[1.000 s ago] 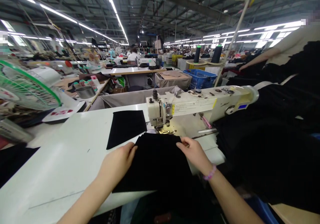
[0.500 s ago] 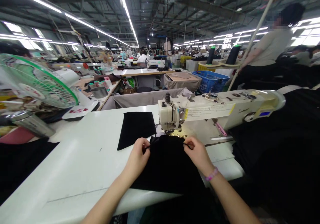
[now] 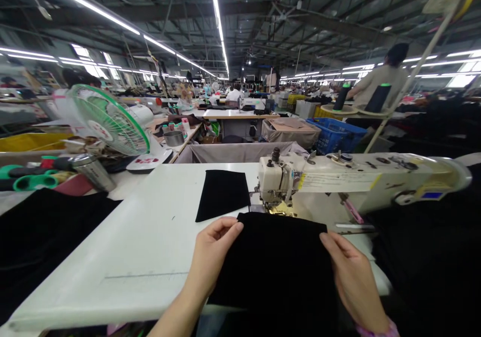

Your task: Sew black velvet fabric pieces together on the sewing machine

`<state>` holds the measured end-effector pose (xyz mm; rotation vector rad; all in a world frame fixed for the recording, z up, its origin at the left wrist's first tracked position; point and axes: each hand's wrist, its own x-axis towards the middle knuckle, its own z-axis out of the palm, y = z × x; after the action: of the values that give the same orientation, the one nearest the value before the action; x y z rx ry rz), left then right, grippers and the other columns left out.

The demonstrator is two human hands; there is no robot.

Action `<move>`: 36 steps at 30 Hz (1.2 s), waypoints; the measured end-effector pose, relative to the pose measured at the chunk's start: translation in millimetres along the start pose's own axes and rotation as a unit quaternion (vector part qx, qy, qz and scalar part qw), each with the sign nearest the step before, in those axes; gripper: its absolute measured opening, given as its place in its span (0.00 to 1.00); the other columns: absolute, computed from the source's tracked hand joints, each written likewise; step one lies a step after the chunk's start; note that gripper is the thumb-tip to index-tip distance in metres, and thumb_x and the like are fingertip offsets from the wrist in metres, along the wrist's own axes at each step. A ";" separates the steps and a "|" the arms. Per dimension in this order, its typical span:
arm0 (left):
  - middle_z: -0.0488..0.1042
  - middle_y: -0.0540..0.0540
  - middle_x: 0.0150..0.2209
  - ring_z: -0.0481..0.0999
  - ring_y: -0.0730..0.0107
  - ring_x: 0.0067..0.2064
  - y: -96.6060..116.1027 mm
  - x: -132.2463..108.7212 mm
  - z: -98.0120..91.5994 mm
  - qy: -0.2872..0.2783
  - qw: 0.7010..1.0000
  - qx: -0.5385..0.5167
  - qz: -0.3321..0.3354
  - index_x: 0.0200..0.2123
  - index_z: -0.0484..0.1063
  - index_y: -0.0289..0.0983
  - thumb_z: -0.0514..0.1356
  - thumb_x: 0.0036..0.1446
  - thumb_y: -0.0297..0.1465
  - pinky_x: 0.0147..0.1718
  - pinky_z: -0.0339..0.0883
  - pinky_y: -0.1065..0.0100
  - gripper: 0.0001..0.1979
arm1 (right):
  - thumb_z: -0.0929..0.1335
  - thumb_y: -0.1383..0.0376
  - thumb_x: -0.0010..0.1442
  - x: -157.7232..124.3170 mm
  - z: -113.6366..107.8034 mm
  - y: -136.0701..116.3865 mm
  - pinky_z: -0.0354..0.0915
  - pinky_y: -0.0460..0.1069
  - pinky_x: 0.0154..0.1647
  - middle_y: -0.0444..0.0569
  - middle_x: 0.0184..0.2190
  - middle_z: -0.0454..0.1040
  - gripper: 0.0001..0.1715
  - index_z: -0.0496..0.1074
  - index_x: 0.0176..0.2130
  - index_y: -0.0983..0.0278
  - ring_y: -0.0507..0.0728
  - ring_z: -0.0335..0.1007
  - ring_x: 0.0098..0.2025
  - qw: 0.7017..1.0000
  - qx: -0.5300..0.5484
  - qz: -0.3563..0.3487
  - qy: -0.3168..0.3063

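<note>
A piece of black fabric [image 3: 278, 262] hangs over the front edge of the white table, its top edge stretched between both hands. My left hand [image 3: 216, 244] pinches its upper left corner between thumb and fingers. At the upper right corner, my right hand [image 3: 349, 264] is closed on the same fabric. Just beyond that edge stands the sewing machine [image 3: 278, 179], its needle area close to the cloth but apart from it. A smaller black fabric panel [image 3: 223, 194] lies flat to the left of the machine head.
On the left are a green-rimmed fan [image 3: 110, 119], a steel flask [image 3: 93, 171] and more black cloth [image 3: 48, 226]. Dark fabric [image 3: 432, 257] is heaped at the right. Behind the machine stand a blue basket [image 3: 334, 134] and thread cones [image 3: 378, 99]; a person [image 3: 383, 81] is farther back.
Both hands have moved nearer to me and farther apart, drawing the fabric away from the machine and spreading its top edge straight. The view has shifted left.
</note>
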<state>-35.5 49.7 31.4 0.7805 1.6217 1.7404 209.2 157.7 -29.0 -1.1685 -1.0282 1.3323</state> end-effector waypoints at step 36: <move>0.79 0.45 0.34 0.78 0.64 0.39 23.0 -9.9 0.6 0.038 0.997 -0.011 0.062 0.24 0.76 0.37 0.70 0.45 0.38 0.42 0.72 0.66 0.11 | 0.83 0.56 0.36 6.7 5.3 -31.6 0.75 0.45 0.44 0.48 0.37 0.83 0.24 0.84 0.34 0.61 0.60 0.79 0.44 0.997 0.074 0.004 -0.024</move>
<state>-30.0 41.4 54.3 0.8305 1.6313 1.8924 209.1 167.4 2.2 -1.0353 -0.9439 1.4231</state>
